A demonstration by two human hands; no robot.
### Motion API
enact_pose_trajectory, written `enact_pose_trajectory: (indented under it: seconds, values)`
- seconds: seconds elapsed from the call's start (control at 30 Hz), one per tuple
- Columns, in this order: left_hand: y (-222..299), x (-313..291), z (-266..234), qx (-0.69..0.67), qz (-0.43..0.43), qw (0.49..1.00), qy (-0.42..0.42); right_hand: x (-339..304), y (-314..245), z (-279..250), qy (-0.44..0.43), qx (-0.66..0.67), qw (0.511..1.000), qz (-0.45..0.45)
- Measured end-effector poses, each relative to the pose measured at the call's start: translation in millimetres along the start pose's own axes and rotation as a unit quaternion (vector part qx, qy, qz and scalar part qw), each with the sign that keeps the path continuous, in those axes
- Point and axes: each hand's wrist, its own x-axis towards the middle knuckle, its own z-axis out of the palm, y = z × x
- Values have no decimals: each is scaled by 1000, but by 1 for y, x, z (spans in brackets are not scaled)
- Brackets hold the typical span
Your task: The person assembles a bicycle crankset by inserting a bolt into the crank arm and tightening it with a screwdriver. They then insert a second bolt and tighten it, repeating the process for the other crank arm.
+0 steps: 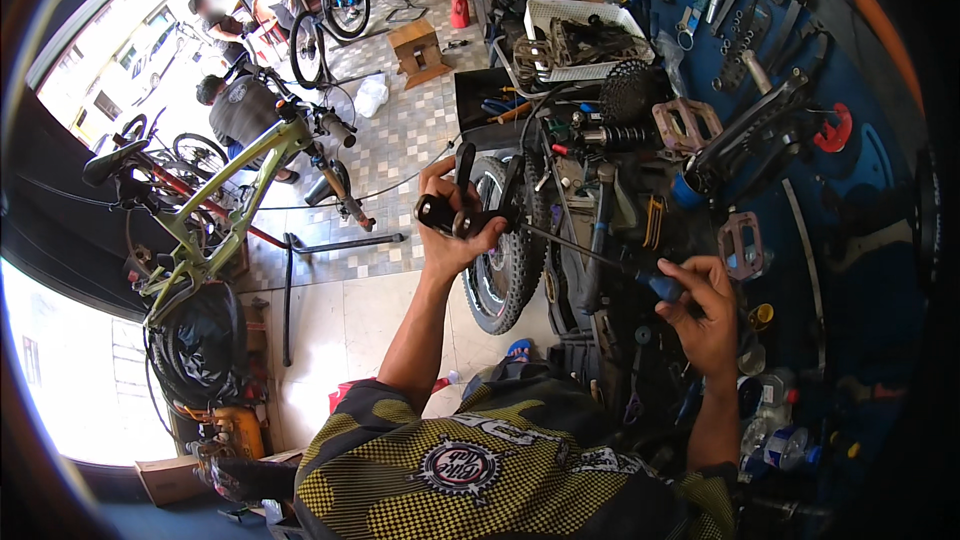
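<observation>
My left hand (452, 245) is closed around a black forked metal bike part (437, 214), which looks like a suspension linkage; two of its arms point up and away from me. Between the fingers of my right hand (708, 318) is the blue handle of a long, thin screwdriver (657, 285). Its shaft runs left toward the black part, and its tip reaches the part's right side near my left thumb. Whether the tip sits in a bolt or hole I cannot tell. Below and behind the part stands a bicycle wheel (523, 275) with a knobby tyre.
On my right, a crowded workbench bears pedals (687, 127), a shock absorber (617, 136), a cassette (627, 90) and a white basket (540, 12) of parts. Tools hang on the blue wall (868, 180). To the left is a green bike frame (235, 195); people crouch and stand beyond it.
</observation>
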Motion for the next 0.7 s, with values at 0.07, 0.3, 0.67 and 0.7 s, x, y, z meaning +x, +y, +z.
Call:
enact_pose_trajectory:
  seconds: [0.07,0.3,0.67,0.7]
  values:
    - [0,-1,-1,-2,6,1000,10,1,1,1,6,51,998,40]
    - [7,7,-5,-2,139,990,11,-5,-8,16,60,328,917,219]
    - [29,15,-9,-2,195,981,19,-23,6,16,-27,339,920,195]
    - [30,14,-9,-8,201,979,28,-26,15,14,-57,334,916,214]
